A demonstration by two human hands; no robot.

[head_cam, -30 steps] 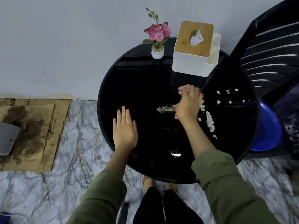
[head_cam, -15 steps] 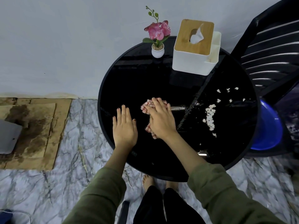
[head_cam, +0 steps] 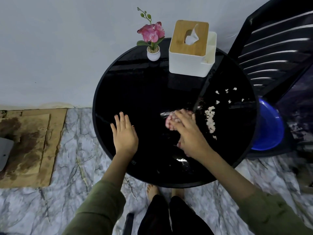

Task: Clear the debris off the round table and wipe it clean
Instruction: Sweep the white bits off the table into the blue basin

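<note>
Pressed under the flat right hand (head_cam: pixel 189 134), the cloth (head_cam: pixel 170 122) is swept back toward uncleared debris (head_cam: pixel 210 119); the left hand (head_cam: pixel 124 134) is laid flat.

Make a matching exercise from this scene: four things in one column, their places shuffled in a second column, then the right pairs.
Things
1. flower pot
2. white crumbs
3. left hand
4. blue basin

Places
A. flat on the round table, near its left rim
B. at the table's far edge, left of the tissue box
C. off the table, low beyond its right rim
D. strewn on the table's right part

Pairs: 1-B, 2-D, 3-A, 4-C
</note>
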